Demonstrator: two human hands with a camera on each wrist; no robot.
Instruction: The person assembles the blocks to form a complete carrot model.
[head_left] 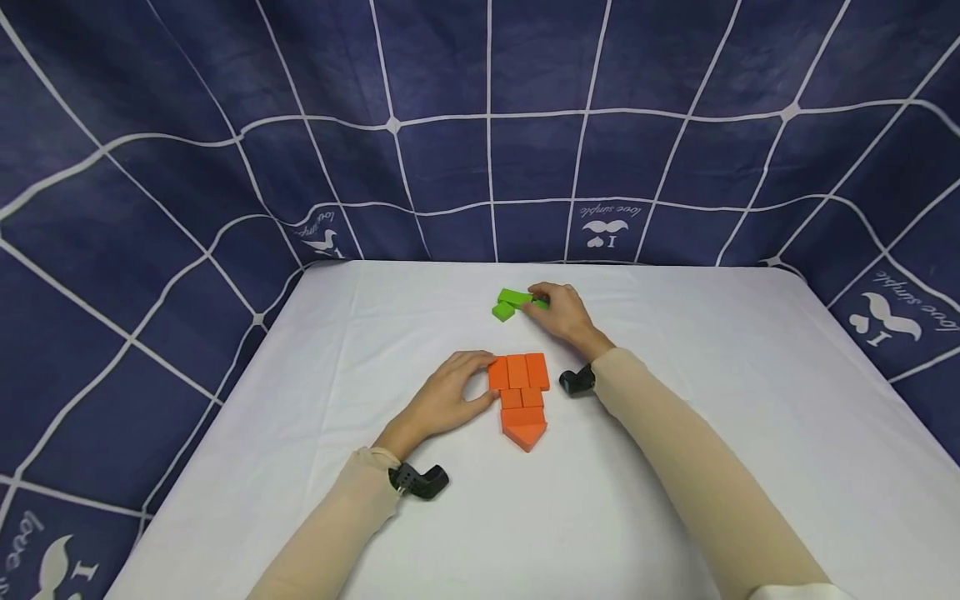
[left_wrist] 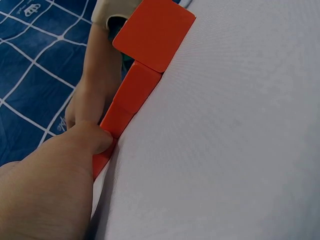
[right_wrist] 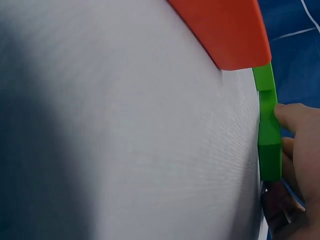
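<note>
Several orange blocks [head_left: 532, 398] lie joined on the white cloth, with a row of three at the far end and a pointed block at the near end. My left hand [head_left: 442, 396] holds the leftmost block of that row, fingers at its far edge and thumb [left_wrist: 102, 141] by its near side. Farther back, my right hand [head_left: 561, 310] pinches a green block [right_wrist: 270, 150] at the right of a small green group. Beside it lie a long green block [head_left: 514, 297] and a small green block [head_left: 503, 312]. The fingertips of the right hand are partly hidden.
A white cloth [head_left: 360, 333] covers the table. Dark blue curtains with white lines [head_left: 442, 167] hang behind it and along both sides. Black wrist cameras sit at the left cuff [head_left: 423, 482] and the right cuff [head_left: 577, 381].
</note>
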